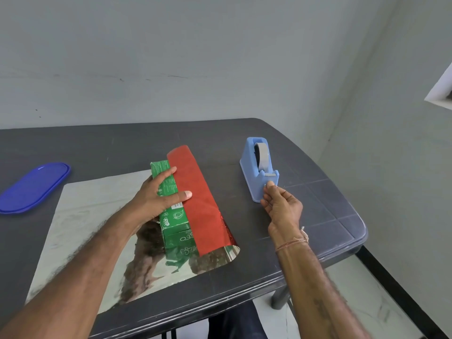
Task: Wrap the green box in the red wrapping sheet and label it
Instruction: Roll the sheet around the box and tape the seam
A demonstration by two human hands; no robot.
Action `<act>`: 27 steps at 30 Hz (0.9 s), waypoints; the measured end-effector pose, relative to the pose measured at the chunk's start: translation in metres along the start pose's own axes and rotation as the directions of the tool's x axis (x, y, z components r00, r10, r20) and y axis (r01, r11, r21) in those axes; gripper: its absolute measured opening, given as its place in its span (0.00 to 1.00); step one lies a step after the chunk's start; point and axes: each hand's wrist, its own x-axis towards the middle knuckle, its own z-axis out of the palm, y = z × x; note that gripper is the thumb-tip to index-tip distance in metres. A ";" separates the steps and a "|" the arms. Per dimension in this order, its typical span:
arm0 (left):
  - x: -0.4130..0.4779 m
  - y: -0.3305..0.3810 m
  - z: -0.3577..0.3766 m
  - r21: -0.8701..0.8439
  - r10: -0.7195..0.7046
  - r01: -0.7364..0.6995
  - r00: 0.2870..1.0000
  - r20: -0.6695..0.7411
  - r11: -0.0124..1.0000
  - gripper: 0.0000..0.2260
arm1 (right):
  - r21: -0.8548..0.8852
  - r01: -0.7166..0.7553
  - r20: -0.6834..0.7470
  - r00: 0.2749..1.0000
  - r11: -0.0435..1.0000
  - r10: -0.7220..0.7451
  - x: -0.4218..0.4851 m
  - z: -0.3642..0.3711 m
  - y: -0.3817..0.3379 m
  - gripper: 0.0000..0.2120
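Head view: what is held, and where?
Left hand presses red foil wrapping sheet onto green cardboard box; right hand pinches blue tape dispenser at its front.

The left arm reaches in from the near left. The left hand (156,194) lies palm down, its straight, spread fingers (171,171) pressing on the green box (175,232) and its thumb stretched right onto the red wrapping sheet (195,192). From the near right, the right hand (281,206) stands thumb-up, fingertips bunched against the near end of the tape dispenser (256,167). Whether they pinch tape cannot be told.
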 end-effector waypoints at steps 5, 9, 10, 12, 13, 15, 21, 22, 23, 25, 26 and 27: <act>0.001 -0.001 -0.001 0.020 -0.007 0.007 1.000 -0.011 1.000 0.42 | -0.025 -0.009 -0.023 1.000 1.000 0.008 -0.003 0.001 0.003 0.07; -0.001 0.000 -0.002 0.007 0.000 0.000 1.000 -0.003 1.000 0.43 | -0.068 -0.030 0.093 0.995 0.997 0.036 -0.010 -0.008 -0.001 0.09; -0.001 -0.001 -0.001 0.012 0.006 -0.006 1.000 -0.003 1.000 0.42 | -0.094 -0.030 0.138 0.990 0.995 0.043 -0.013 -0.012 -0.002 0.09; 0.001 -0.002 0.000 0.018 0.005 -0.005 1.000 -0.009 1.000 0.40 | -0.191 -0.001 0.219 0.975 0.982 0.044 -0.019 -0.018 -0.005 0.10; 0.002 -0.004 0.000 0.017 0.002 -0.002 1.000 -0.007 1.000 0.40 | -0.258 0.047 0.263 0.964 0.965 0.024 -0.021 -0.020 -0.007 0.09; 0.004 -0.005 0.000 0.005 0.005 -0.005 1.000 0.002 1.000 0.43 | -0.409 0.207 0.374 0.926 0.888 -0.044 -0.020 -0.018 -0.016 0.08; 0.004 -0.011 -0.002 -0.020 0.015 -0.015 0.999 -0.028 1.000 0.48 | -0.476 0.801 0.831 0.545 0.363 -0.113 -0.011 0.038 -0.074 0.07; 0.004 -0.010 -0.002 -0.015 0.017 -0.017 0.999 -0.035 1.000 0.48 | -0.422 0.862 0.887 0.457 0.281 -0.067 -0.012 0.052 -0.081 0.07; 0.003 -0.010 -0.002 -0.013 0.014 -0.014 0.999 -0.038 1.000 0.48 | -0.368 0.906 0.925 0.379 0.208 -0.012 -0.012 0.067 -0.087 0.06; 0.003 -0.009 -0.001 -0.010 -0.003 0.002 0.999 -0.034 1.000 0.49 | -0.257 0.964 0.963 0.249 0.067 0.107 -0.013 0.097 -0.091 0.05; 0.003 -0.009 -0.002 -0.006 -0.010 0.010 0.999 -0.031 1.000 0.49 | -0.184 0.983 0.970 0.182 -0.003 0.161 -0.013 0.111 -0.092 0.04; 0.003 -0.009 -0.002 0.001 -0.022 0.022 0.999 -0.030 1.000 0.48 | -0.101 0.992 0.970 0.114 -0.069 0.213 -0.013 0.126 -0.091 0.04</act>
